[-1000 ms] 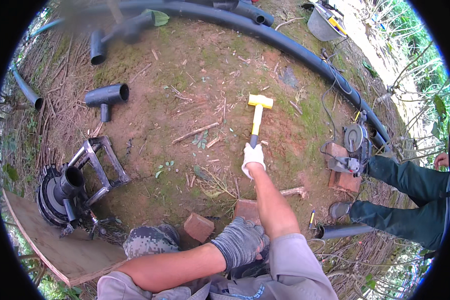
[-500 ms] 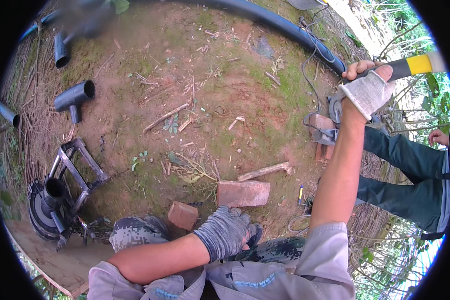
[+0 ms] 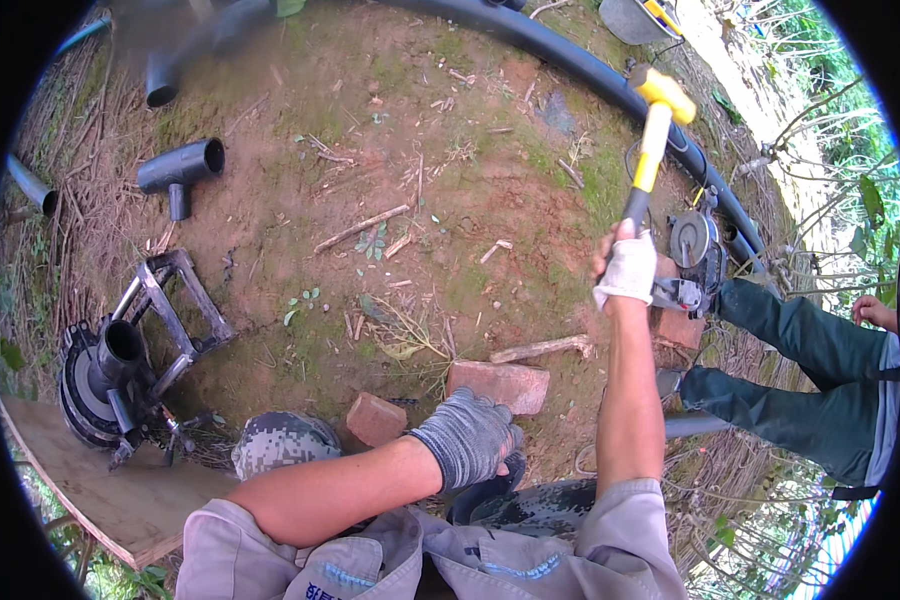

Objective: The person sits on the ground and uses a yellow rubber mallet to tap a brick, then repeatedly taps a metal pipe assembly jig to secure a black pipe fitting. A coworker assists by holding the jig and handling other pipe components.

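My right hand [image 3: 630,265], in a pale fingerless-looking glove, grips the black end of a sledgehammer [image 3: 653,150]. Its yellow head points away from me, raised over the ground near the long black pipe. My left hand [image 3: 467,440], in a grey striped glove, is curled low in front of my body, beside a red brick [image 3: 500,386]. What its fingers close on, if anything, is hidden. A smaller broken brick [image 3: 376,420] lies left of it, near my camouflage-clad knee [image 3: 285,445].
A long black pipe [image 3: 530,45] curves across the far side. A black tee fitting [image 3: 180,175], a metal frame [image 3: 180,310] and a round clamp machine [image 3: 95,385] stand left. At right, a person in dark green trousers [image 3: 790,410] is beside a metal tool [image 3: 695,250] near bricks.
My right hand has come inward to the left and lower, swinging the sledgehammer from pointing right to pointing away from me. The left hand stays by the brick. The view has shifted slightly.
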Motion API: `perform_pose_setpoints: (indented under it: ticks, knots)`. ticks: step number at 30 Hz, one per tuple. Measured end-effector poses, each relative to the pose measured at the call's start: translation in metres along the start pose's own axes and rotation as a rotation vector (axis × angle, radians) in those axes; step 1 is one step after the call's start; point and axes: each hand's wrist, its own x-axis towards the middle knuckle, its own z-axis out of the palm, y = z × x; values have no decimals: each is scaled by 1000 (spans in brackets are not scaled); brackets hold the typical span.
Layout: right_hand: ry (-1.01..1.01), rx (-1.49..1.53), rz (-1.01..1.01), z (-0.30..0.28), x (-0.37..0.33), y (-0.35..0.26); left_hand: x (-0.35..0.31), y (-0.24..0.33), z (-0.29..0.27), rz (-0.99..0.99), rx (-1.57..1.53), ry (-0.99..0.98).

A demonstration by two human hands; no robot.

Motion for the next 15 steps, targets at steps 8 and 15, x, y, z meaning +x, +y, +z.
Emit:
perform_pose_setpoints:
  ticks: [8, 15]
  knots:
    - [-119, 161, -735, 106, 11, -62, -20, 4, -8, 31, -56, -21]
    - [-108, -330, 421, 53, 0, 260, -14, 13, 5, -13, -65, 0]
